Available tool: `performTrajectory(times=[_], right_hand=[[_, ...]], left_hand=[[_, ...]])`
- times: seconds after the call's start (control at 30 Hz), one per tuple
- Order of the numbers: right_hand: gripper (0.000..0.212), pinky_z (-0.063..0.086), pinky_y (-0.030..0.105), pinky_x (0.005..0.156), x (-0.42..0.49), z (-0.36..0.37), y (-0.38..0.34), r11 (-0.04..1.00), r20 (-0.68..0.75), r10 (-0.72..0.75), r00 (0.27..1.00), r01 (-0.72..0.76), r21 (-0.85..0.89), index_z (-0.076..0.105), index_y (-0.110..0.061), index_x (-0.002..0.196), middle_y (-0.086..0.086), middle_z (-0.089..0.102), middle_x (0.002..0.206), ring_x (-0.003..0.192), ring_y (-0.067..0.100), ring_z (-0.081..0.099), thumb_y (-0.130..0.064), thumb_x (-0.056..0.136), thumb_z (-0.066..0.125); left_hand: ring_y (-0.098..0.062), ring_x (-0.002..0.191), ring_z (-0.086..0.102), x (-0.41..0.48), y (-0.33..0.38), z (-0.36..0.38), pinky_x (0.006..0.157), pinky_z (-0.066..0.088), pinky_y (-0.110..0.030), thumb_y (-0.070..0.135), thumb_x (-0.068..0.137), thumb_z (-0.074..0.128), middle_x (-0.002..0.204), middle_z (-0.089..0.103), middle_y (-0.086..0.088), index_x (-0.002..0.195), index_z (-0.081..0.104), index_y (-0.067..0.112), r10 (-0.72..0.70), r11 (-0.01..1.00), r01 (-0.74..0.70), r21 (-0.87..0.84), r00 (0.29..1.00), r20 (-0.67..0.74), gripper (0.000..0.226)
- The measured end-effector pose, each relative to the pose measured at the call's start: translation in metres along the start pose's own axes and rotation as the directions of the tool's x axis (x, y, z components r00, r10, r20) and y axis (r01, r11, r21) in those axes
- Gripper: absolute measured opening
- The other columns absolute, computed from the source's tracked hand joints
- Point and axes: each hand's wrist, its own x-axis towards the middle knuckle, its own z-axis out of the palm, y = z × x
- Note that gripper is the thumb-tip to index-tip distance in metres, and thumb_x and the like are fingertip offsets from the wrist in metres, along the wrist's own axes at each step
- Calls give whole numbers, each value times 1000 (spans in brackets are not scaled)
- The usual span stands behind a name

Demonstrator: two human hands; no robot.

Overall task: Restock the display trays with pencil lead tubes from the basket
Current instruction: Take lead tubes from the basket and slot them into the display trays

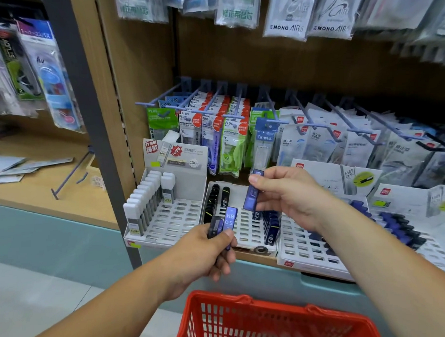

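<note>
My left hand (211,254) grips a small bunch of pencil lead tubes (224,225), a blue one marked HB 0.5 and a darker one, in front of the middle display tray (243,230). My right hand (288,193) pinches a single blue lead tube (252,196) between thumb and fingers, held upright above that same slotted white tray. The tray has black tubes standing at its back left and dark blue ones at its right. The red basket (247,318) sits low in front of me, below both hands.
A left tray (175,218) holds white-capped tubes in a row. A right tray (305,253) holds blue and black tubes. Hanging packets of correction tape on pegs (230,127) crowd the space behind the trays. A grey shelf post (93,122) stands left.
</note>
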Motion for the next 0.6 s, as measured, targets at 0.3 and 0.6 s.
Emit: performTrajectory(times=[0.3, 0.6], right_hand=[[6, 60, 41, 61, 1, 3, 3, 997, 63, 75, 995, -73, -37, 53, -7, 101, 14, 59, 86, 68, 28, 70, -11, 106, 53], [21, 36, 29, 51, -72, 5, -20, 975, 310, 20, 951, 50, -218, 67, -4, 99, 23, 59, 76, 55, 23, 50, -23, 92, 74]], left_hand=[[-19, 60, 56, -3, 10, 12, 52, 42, -30, 28, 110, 48, 74, 63, -8, 113, 60, 2, 38, 997, -35, -70, 998, 40, 29], [-27, 74, 67, -54, 39, 33, 54, 54, -33, 43, 107, 47, 87, 67, -13, 122, 57, 8, 37, 998, -22, -55, 958, 286, 40]])
